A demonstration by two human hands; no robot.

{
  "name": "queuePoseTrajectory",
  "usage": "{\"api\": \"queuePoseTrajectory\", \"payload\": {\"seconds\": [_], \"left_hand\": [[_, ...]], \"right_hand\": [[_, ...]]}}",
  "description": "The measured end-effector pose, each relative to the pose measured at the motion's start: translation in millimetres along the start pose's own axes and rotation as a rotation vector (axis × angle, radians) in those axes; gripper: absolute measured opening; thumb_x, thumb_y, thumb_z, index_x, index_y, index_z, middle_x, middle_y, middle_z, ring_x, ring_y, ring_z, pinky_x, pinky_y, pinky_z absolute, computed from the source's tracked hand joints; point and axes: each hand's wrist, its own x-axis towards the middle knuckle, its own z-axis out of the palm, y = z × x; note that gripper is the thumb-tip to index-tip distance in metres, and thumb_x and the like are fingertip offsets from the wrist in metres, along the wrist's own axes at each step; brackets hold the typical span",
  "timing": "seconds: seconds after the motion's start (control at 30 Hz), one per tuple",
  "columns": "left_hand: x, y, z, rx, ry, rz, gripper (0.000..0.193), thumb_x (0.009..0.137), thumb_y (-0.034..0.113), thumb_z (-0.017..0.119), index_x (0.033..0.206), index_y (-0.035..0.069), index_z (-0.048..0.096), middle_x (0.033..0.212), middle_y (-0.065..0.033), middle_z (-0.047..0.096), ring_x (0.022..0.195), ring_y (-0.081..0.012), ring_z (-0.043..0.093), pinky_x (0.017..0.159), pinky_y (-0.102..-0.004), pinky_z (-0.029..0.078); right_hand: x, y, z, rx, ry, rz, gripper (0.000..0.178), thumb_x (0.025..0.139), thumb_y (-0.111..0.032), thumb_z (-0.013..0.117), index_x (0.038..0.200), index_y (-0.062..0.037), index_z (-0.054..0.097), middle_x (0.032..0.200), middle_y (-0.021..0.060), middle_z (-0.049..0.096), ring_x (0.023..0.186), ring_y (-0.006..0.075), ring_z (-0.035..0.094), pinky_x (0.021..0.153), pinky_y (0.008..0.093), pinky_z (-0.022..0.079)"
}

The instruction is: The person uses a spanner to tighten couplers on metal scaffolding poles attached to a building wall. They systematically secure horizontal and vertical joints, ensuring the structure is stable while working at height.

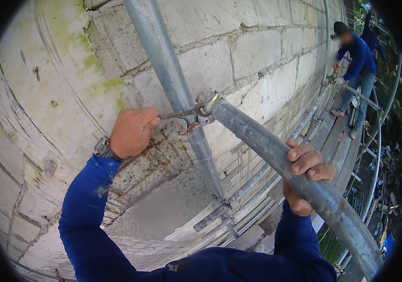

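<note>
Across the lower right, a long grey pipe [252,128] runs from close to the body to a clamp [205,114]. The right grip [310,165] is wrapped around this pipe, fingers over one side, thumb on the other. Hazard: one hand steadies a long load; if the fingers slide or relax, the pipe could roll or drop, probably prying at its clamp end.

Beyond it, the left grip [133,134], with a watch [102,146] at the wrist, is clenched on the handle of a wrench [178,114]. The wrench head is at the clamp; its exact seating cannot be confirmed. Hazard: partial engagement could let the tool slip, driving the knuckles into the broken, rust-stained patch [163,162] of wall below.

Behind the wrench, an upright pipe [168,56] passes beside the clamp. Hazard: uneven tightening could leave the clamp skewed and free to slip.

Farther back, the block wall [262,56] may restrict the wrench's swing.

At the far right, a co-worker [361,61] stands on narrow planks [322,136]. Hazard: a released pipe could jolt the scaffold; a dropped wrench could fall past the planks.
</note>
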Motion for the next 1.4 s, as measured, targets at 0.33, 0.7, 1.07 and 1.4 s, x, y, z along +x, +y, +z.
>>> {"api": "queuePoseTrajectory", "payload": {"seconds": [0.33,0.7,1.07,1.4], "left_hand": [[-24,14,23,-0.033,-0.153,-0.22,0.023,0.109,0.027,0.049,0.099,0.007,0.055,0.074,-0.0251,0.056,0.071,-0.049,0.056,0.064,-0.0537,0.043],[-30,31,39,-0.081,0.041,-0.266,0.041,0.112,0.041,0.047,0.096,0.004,0.057,0.067,-0.0208,0.051,0.064,-0.045,0.053,0.061,-0.0476,0.044],[-121,89,55,-0.889,0.4,-0.713,0.027,0.109,0.03,0.057,0.099,0.004,0.056,0.07,-0.0007,0.049,0.063,-0.01,0.043,0.06,-0.0283,0.038],[-177,163,129,-1.847,0.67,-0.446,0.035,0.11,0.042,0.053,0.091,0.013,0.053,0.06,0.0041,0.039,0.045,-0.009,0.034,0.053,-0.0293,0.038]], "right_hand": [[-6,3,0,-0.017,0.029,0.02,0.064,0.078,-0.038,0.094,0.121,-0.0143,0.054,0.112,0.0119,0.067,0.126,0.0342,0.061,0.121,0.0583,0.035],[-11,-2,-3,0.024,-0.039,0.056,0.061,0.08,-0.034,0.092,0.125,-0.0149,0.055,0.123,0.0118,0.064,0.135,0.0341,0.056,0.125,0.0574,0.029],[-10,-10,-12,0.006,-0.059,0.168,0.063,0.077,-0.032,0.095,0.124,-0.014,0.055,0.127,0.0139,0.063,0.139,0.036,0.051,0.123,0.0589,0.033],[-7,-35,-9,-0.091,-0.033,0.327,0.065,0.079,-0.031,0.093,0.128,-0.0134,0.055,0.143,0.0174,0.058,0.148,0.0389,0.043,0.126,0.0588,0.03]]}}
